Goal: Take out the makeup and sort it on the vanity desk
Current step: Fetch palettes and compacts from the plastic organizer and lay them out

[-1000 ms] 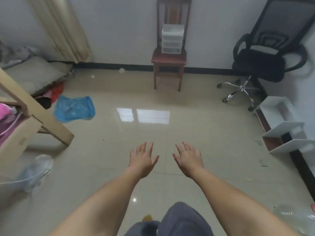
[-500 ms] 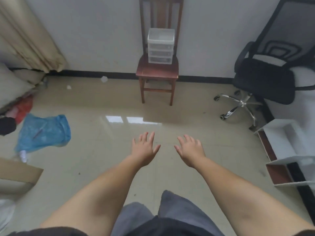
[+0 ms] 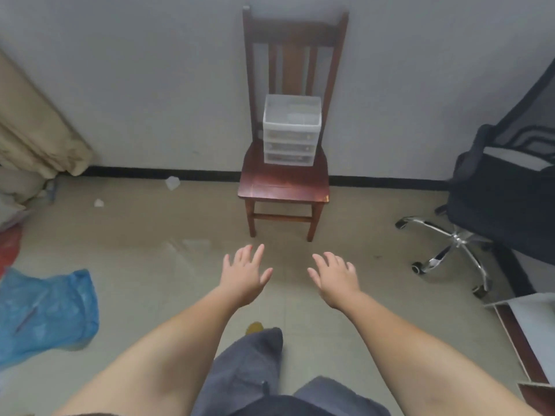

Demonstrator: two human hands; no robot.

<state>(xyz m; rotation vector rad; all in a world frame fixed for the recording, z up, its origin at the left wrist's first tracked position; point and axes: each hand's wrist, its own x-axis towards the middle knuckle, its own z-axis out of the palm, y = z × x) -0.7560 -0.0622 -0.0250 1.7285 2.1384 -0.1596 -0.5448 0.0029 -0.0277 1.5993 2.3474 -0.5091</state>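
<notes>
A person is standing in a room, looking down past both bare arms, which are reaching forward over a beige tiled floor [image 3: 144,244]. The left hand [image 3: 244,276] and the right hand [image 3: 335,279] are hovering palm down, side by side but apart, with the fingers [image 3: 257,254] straight and spread wide, holding nothing. Straight ahead, a dark wooden chair [image 3: 285,184] is standing against a pale wall, and a small clear plastic drawer unit [image 3: 291,133] with three drawers is sitting toward the back of its seat, well beyond the hands. What is lying inside the drawers is too blurred to make out. Bare floor is lying between the hands and the chair. To the right, a black office chair [image 3: 504,199] on a chrome wheeled base is being cut off by the frame edge, and part of a white shelf unit [image 3: 531,331] is showing at the lower right. To the left, a beige curtain [image 3: 33,124] is hanging to the floor, a crumpled blue plastic bag [image 3: 48,313] is lying nearby, and small white scraps [image 3: 172,183] are lying by the black baseboard. A grey trouser leg [image 3: 249,364] is showing between the arms.
</notes>
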